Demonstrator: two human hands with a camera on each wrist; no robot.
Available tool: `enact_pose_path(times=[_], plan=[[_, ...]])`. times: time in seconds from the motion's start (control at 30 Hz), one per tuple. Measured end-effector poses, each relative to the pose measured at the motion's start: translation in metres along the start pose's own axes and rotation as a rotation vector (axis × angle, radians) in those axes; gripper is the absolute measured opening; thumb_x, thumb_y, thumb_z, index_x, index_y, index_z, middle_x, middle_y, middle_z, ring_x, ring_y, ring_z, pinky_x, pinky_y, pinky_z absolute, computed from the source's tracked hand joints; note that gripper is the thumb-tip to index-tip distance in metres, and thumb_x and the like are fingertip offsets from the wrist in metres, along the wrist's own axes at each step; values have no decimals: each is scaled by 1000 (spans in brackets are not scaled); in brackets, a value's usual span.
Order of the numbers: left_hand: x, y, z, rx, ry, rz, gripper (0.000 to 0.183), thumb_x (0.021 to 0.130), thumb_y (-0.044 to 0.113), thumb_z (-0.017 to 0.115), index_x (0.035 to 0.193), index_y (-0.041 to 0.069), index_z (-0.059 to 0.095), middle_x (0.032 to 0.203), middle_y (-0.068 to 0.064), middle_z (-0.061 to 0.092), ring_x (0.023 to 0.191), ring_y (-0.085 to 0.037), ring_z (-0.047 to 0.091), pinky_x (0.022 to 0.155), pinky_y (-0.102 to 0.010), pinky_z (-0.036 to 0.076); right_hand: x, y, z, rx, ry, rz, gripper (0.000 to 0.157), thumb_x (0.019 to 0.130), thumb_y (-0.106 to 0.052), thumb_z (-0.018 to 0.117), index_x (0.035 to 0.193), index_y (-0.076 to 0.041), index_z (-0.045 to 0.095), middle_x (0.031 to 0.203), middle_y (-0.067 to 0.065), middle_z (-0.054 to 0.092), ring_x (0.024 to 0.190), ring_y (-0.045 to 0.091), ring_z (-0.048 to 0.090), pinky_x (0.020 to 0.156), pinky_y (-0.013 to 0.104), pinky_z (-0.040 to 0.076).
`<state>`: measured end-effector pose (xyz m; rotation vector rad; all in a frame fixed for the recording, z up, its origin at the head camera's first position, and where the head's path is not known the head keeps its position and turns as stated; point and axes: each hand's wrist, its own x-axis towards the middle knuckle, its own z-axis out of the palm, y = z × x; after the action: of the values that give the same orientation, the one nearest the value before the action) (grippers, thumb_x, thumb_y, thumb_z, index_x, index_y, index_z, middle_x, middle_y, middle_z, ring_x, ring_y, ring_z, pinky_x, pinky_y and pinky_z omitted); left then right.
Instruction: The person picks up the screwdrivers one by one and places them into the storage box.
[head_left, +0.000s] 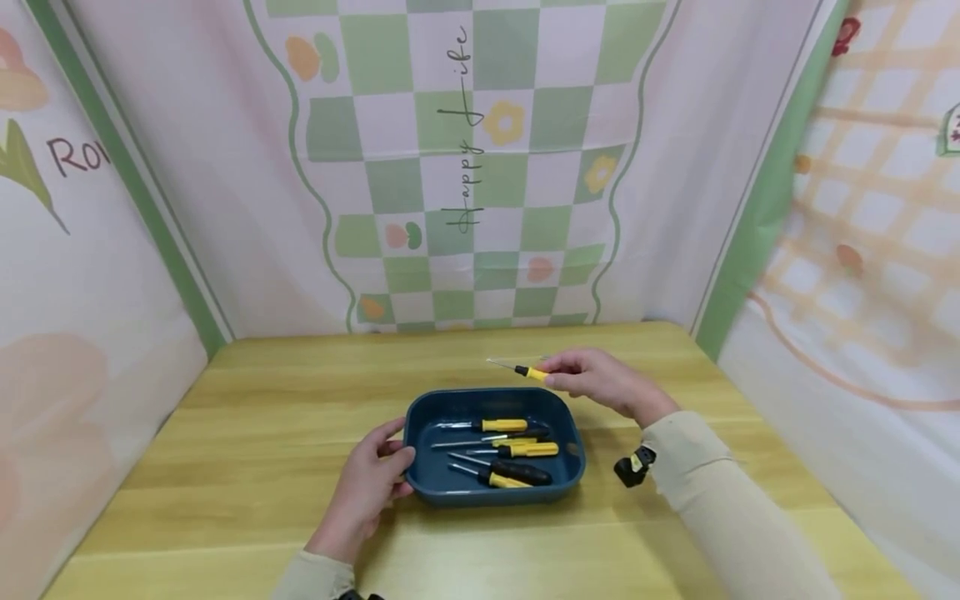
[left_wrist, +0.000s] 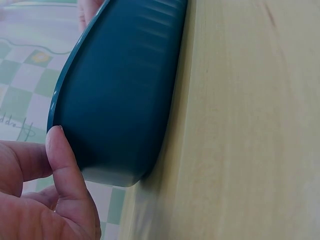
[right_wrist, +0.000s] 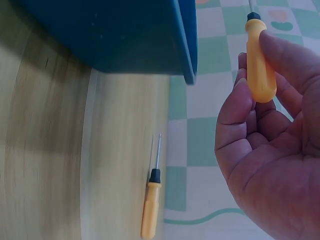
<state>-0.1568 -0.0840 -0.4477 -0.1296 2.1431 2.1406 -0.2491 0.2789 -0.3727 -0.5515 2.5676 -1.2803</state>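
Note:
A dark blue plastic bin (head_left: 495, 498) stands on the table, holding several screwdrivers with yellow or black handles, among them a black-handled screwdriver (head_left: 522, 472). My left hand (head_left: 367, 479) grips the bin's left end, thumb at the rim; the left wrist view shows fingers against the outer wall (left_wrist: 110, 95). Above the bin's far right corner, my right hand (head_left: 603, 381) pinches a yellow-handled screwdriver (right_wrist: 260, 65) between thumb and fingers, its thin shaft pointing left. Another yellow-handled screwdriver (right_wrist: 151, 210) lies on the table beyond the bin, mostly hidden behind my right hand in the head view.
The wooden table (head_left: 247, 467) extends around the bin, its far edge meeting a checked green-and-white curtain (head_left: 472, 167). Printed cloth (head_left: 840, 292) also hangs on both sides. A small black device (head_left: 633, 467) sits at my right wrist.

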Motion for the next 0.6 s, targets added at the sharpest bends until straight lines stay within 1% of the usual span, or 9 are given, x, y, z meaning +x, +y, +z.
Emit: enact_pose_path(times=[0.07, 0.17, 0.23, 0.33, 0.43, 0.6], plan=[[-1, 0, 0, 0, -1, -1, 52, 103, 7, 62, 153, 11, 51, 125, -16, 47, 70, -20, 58, 57, -24, 57, 1, -2, 3, -8, -10, -5, 34, 102, -30, 68, 130, -11, 72, 143, 17, 61, 108, 24, 62, 91, 40, 54], [-1, 1, 0, 3, -2, 0, 52, 103, 7, 61, 153, 11, 51, 126, -16, 48, 71, -20, 59, 58, -24, 57, 3, -5, 6, -19, -22, -19, 33, 102, -29, 68, 128, -9, 72, 129, 12, 68, 105, 22, 64, 92, 39, 55], [-2, 2, -1, 8, 2, -2, 51, 103, 7, 61, 153, 11, 51, 126, -16, 48, 71, -20, 59, 58, -24, 57, 4, -7, 9, -19, -38, -25, 33, 102, -28, 68, 128, -8, 72, 123, 10, 70, 104, 21, 65, 92, 39, 56], [-4, 2, -1, 16, 8, -11, 51, 103, 6, 61, 153, 11, 51, 125, -17, 48, 71, -21, 59, 58, -24, 57, 6, -8, 14, -20, -62, -23, 33, 102, -29, 68, 128, -10, 73, 122, 7, 70, 105, 19, 65, 92, 37, 57], [-5, 3, -1, 16, 11, -15, 51, 103, 5, 61, 153, 10, 52, 125, -17, 48, 71, -21, 59, 58, -24, 57, 6, -8, 17, -27, -69, -12, 30, 102, -29, 69, 127, -13, 74, 123, 5, 69, 106, 19, 64, 92, 36, 56], [-6, 4, 1, 4, 5, 2, 51, 102, 5, 61, 152, 8, 52, 124, -17, 48, 70, -20, 59, 57, -25, 56, 4, -9, 17, -58, -62, -14, 26, 101, -30, 69, 123, -16, 75, 123, 3, 70, 114, 22, 64, 96, 41, 56]])
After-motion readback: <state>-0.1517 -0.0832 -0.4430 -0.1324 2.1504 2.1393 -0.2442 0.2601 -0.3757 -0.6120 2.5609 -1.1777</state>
